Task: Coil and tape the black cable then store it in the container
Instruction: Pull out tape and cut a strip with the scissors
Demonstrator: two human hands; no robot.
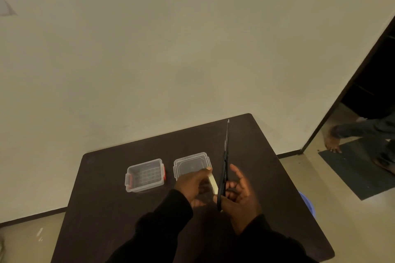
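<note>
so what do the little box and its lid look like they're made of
Box: clear, slightly glossy plastic, it seems; the ribbed floor shows through its walls. Its red latches look like opaque plastic. Lid: the same clear plastic, apparently, with the dark table visible through it.

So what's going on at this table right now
A person stands at a dark brown table working with both hands. The right hand holds a thin black cable that stretches up and away over the table. The left hand pinches a strip of pale cream tape right beside it. It is not clear whether the tape touches the cable yet. Behind the hands sit a clear plastic container with red latches, open and apparently empty, and its clear lid lying beside it.
</note>
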